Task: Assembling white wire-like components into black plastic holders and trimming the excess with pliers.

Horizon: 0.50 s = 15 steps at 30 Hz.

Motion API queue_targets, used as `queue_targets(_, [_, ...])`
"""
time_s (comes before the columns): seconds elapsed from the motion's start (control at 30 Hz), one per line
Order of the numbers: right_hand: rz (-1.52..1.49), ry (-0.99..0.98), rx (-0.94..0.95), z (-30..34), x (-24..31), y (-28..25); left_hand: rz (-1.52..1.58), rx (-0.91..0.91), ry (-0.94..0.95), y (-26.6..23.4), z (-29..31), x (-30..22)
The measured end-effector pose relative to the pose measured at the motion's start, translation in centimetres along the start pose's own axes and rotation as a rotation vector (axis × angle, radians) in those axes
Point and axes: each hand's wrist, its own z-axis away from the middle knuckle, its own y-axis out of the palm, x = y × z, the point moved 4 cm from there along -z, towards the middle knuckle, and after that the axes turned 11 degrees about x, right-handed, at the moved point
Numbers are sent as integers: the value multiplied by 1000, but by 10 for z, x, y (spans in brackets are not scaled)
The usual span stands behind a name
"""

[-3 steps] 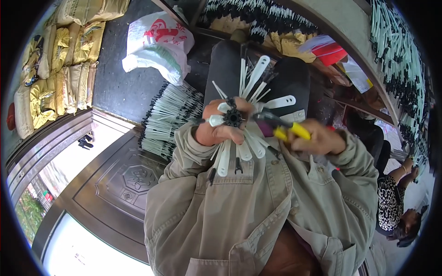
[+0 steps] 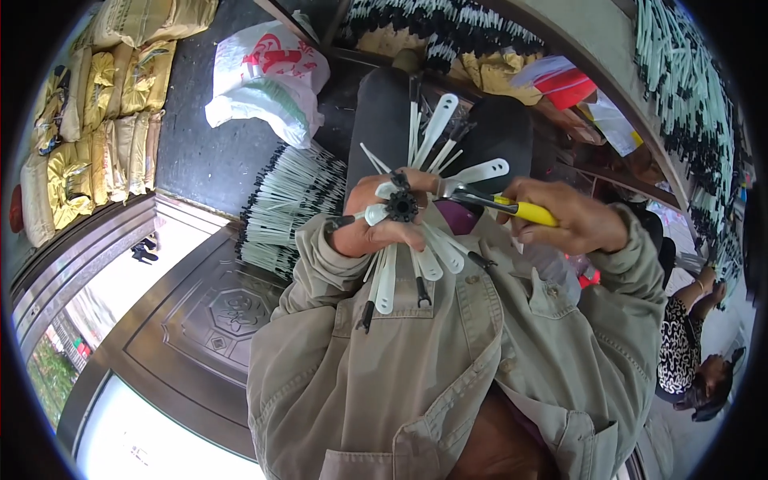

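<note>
My left hand is closed around a round black toothed hub, which faces up between thumb and fingers. Flat white plastic strips with holes in their ends, thin white rods and black-tipped pieces fan out from it on all sides. In my right hand is a pair of pliers with yellow and black handles, fingers wrapped round the grips. The metal jaws lie at the right side of the fan, close to the left fingers; what they grip, if anything, is too small to tell.
A stack of white rods with black ends stands left of my hands, with a white plastic bag behind it. More rods line the curved rack at right. Wrapped bundles lie far left; another person is at far right.
My right hand has moved slightly right and up, and the plier handles have come closer together. My left hand still holds the hub.
</note>
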Motion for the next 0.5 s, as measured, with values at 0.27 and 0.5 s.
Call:
queue_targets(0.27, [339, 408, 364, 5, 48, -24, 29, 65, 169, 12, -5, -8])
queue_targets(0.5, [420, 329, 268, -3, 49, -19, -42, 17, 60, 10, -3, -5])
